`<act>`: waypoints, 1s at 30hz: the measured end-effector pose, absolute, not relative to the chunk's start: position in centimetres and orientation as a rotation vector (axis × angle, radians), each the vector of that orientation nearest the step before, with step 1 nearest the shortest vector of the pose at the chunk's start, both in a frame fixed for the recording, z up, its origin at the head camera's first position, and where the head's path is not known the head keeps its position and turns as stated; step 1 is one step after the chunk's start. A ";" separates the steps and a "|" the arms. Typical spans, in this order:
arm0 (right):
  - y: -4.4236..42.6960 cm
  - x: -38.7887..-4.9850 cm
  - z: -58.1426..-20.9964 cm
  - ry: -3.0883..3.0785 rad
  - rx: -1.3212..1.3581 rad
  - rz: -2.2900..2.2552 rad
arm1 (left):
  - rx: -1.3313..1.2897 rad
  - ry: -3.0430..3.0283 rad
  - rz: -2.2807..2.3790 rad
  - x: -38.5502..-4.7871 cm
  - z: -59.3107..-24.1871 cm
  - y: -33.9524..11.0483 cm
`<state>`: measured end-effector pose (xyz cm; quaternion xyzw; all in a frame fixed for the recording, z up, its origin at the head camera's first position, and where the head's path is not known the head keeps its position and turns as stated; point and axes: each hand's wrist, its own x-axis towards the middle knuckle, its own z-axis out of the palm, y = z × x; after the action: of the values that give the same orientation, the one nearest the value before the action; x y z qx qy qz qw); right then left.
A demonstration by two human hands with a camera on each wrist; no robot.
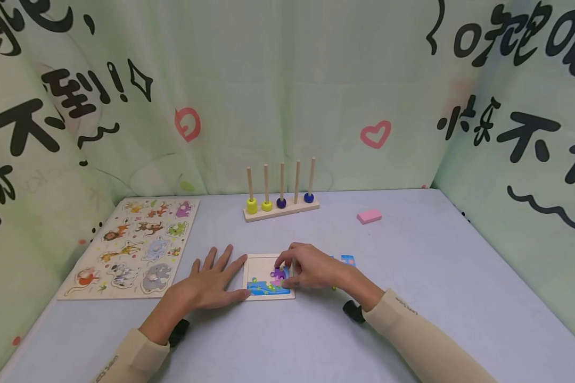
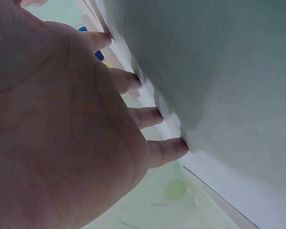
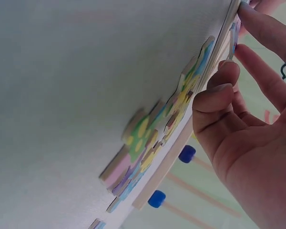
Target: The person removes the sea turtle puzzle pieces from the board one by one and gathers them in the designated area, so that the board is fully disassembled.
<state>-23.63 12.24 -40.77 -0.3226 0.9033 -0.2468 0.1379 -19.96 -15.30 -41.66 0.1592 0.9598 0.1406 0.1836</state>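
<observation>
A wooden jigsaw puzzle tray (image 1: 261, 264) lies on the table, with blue and green pieces (image 1: 263, 289) along its bottom and pink and purple ones at its right side. My left hand (image 1: 211, 284) rests spread on the table, index finger and thumb at the tray's left edge; its fingertips (image 2: 174, 148) press down in the left wrist view. Over the tray's right side, my right hand (image 1: 311, 267) pinches a puzzle piece (image 3: 232, 40), seen edge-on in the right wrist view. Fingers hide part of that piece and the tray's right edge.
Loose puzzle pieces (image 3: 148, 143) lie right of the tray, mostly behind the right hand in the head view. An animal puzzle board (image 1: 144, 234) lies at left. Behind stands a peg rack (image 1: 282, 211) with yellow and blue beads; a pink block (image 1: 369, 216) lies back right.
</observation>
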 end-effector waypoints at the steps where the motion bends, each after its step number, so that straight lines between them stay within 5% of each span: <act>1: 12.3 -23.6 -40.8 2.614 -0.938 -0.712 | 0.450 2.707 0.397 -20.0 -41.6 -15.3; 30: 12.1 -23.8 -40.8 2.600 -0.889 -0.714 | 0.459 2.711 0.420 -20.1 -42.0 -15.4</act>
<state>-23.85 12.10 -40.77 -0.3095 0.9054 -0.2486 0.1505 -20.11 -15.42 -41.95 0.1625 0.9589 0.1486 0.1791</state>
